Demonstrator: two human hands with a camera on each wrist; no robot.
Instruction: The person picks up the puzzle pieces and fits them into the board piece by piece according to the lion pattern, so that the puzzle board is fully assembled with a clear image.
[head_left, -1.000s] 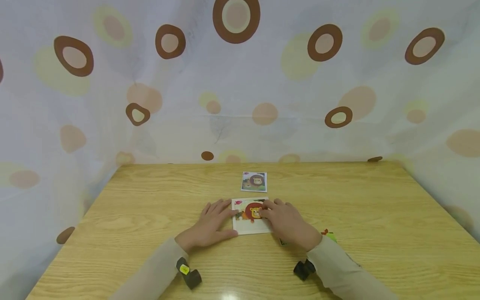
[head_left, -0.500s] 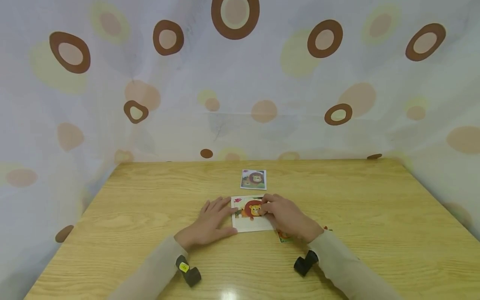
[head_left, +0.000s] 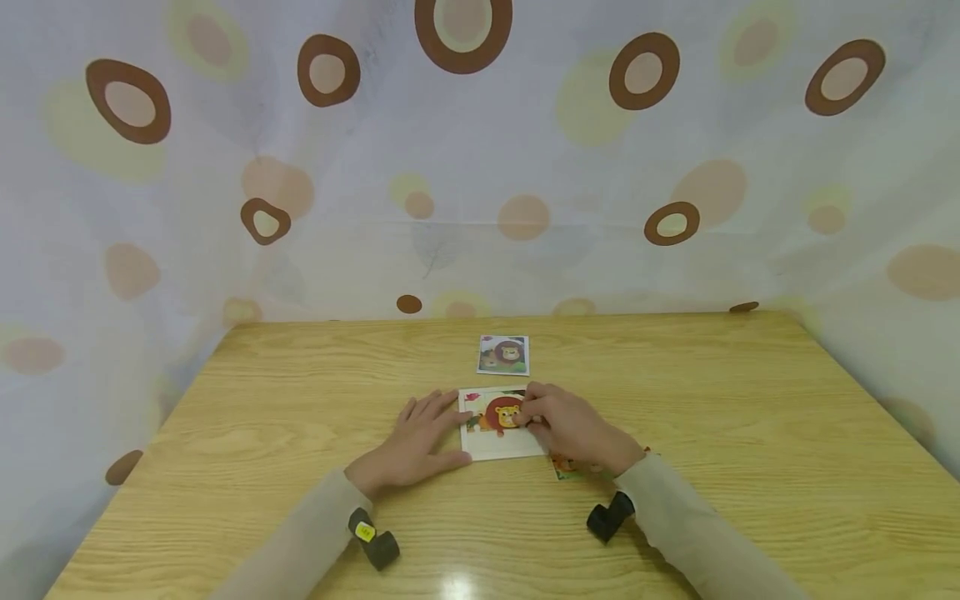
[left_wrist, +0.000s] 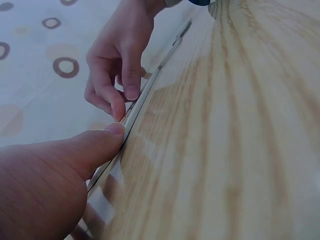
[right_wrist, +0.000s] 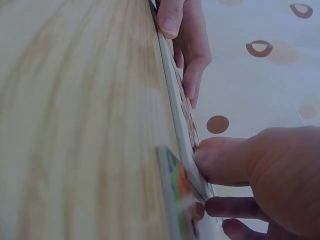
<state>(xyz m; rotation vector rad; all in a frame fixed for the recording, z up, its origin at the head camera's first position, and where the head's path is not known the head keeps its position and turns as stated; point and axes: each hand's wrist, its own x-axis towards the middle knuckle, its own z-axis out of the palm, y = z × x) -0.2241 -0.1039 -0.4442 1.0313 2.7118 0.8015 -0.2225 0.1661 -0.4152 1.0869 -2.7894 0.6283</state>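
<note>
A white puzzle board (head_left: 502, 447) lies on the table, its upper part covered by a lion picture (head_left: 504, 413) made of puzzle pieces; its lower strip is bare. My left hand (head_left: 412, 442) rests along the board's left side with fingers extended, thumb at the near corner. My right hand (head_left: 573, 425) is at the right side, fingertips bent together over the picture's right edge, seemingly pinching a puzzle piece mostly covered by the fingers. In the right wrist view, its thumb (right_wrist: 215, 157) touches the board's right part.
A small lion picture card (head_left: 503, 356) lies behind the board. Loose colourful puzzle pieces (head_left: 566, 467) lie under the right wrist, partly hidden, close to the board's near right corner. A dotted curtain (head_left: 450, 275) stands behind the wooden table (head_left: 337, 358).
My right hand's fingers have drawn together at the picture's right edge, and more of the loose pieces shows beneath it. My left hand keeps its place on the board. The view has shifted slightly.
</note>
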